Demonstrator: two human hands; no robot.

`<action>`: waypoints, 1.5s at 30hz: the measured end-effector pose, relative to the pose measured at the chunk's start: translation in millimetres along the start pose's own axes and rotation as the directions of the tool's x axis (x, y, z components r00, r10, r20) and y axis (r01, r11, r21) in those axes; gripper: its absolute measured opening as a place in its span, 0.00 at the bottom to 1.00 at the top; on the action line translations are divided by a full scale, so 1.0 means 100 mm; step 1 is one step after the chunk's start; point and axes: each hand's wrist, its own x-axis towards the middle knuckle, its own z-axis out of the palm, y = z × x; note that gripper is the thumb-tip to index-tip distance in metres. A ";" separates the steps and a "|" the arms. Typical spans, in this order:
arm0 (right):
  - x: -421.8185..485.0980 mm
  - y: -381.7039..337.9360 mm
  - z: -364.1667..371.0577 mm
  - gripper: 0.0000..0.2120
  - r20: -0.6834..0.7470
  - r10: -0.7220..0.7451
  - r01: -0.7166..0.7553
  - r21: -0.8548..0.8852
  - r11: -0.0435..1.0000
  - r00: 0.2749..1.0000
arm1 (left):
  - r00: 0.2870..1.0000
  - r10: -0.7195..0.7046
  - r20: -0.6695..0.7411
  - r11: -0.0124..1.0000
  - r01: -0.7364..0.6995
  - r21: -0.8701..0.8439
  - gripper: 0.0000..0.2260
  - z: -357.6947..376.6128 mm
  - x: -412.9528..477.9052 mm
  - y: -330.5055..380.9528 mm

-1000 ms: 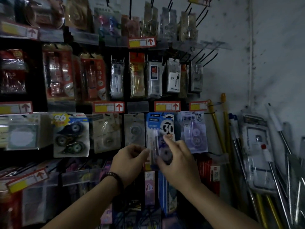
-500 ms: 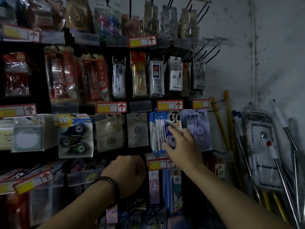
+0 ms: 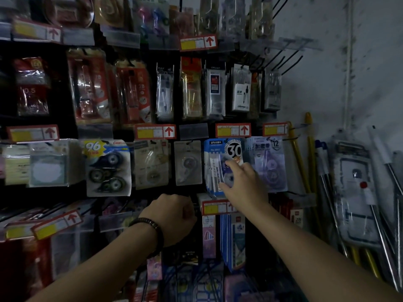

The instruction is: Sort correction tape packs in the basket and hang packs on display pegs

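Head view, stationery pegboard (image 3: 122, 46), dim light.

Item 1: blue correction tape packs (image 3: 218, 168), marked "30", hanging on a peg in the third row under a red arrow price tag (image 3: 233, 130). Several packs stacked front to back; four or five edges show, exact count unclear. Packs hang by their header holes so the faces read forward.

Item 2: right hand (image 3: 242, 184), fingers (image 3: 231, 165) spread and pressed flat on the front pack, likely seating it back along the peg and squaring the stack.

Item 3: left hand (image 3: 172, 216), curled into a loose fist below the row, near the lower price tag (image 3: 216, 207); whether it grips anything cannot be told. One dark beaded bracelet (image 3: 152, 232) on the wrist.

Item 4: neighbouring correction tape stock, same row: one lilac "12" pack group (image 3: 270, 168) touching the blue stack's right side, two clear single-dispenser packs (image 3: 188, 163) to its left, one "96" triple pack (image 3: 108, 167) with three dispensers.

Basket: not in view.
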 end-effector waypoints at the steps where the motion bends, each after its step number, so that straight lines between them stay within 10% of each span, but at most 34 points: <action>1: 0.01 -0.01 0.02 0.31 0.021 0.001 -0.001 -0.004 1.000 1.000 | 1.000 0.000 0.008 1.000 0.000 -0.001 0.08 0.00 -0.02 -0.01; 9: -0.30 -0.15 0.08 0.24 0.080 0.024 -0.019 -0.054 0.998 0.996 | 0.999 -0.007 0.034 1.000 0.008 -0.025 0.12 0.07 -0.47 -0.25; 14: -1.08 -0.29 0.20 0.11 -0.082 -0.268 0.274 0.071 0.959 0.960 | 0.993 -0.035 0.109 0.999 0.039 -0.036 0.18 0.44 -1.14 -0.64; 24: -3.60 -0.68 1.12 0.04 0.495 -0.288 0.069 0.413 0.908 0.820 | 0.893 -0.237 0.382 0.956 0.285 -0.074 0.05 1.89 -2.99 -1.34; 31: -5.27 -0.48 1.81 0.03 0.880 -0.019 -0.300 0.181 0.937 0.474 | 0.692 -0.407 0.596 0.848 0.528 -0.034 0.12 3.02 -4.11 -1.69; 37: -6.35 -0.27 2.28 0.11 0.985 0.118 -0.329 -0.070 0.942 0.128 | 0.572 -0.441 0.692 0.776 0.630 -0.027 0.07 3.61 -4.47 -1.75; 45: -7.03 -0.15 2.78 0.20 0.983 0.147 -0.078 -0.139 0.987 0.112 | 0.479 -0.457 0.749 0.678 0.733 -0.055 0.07 4.14 -4.66 -1.87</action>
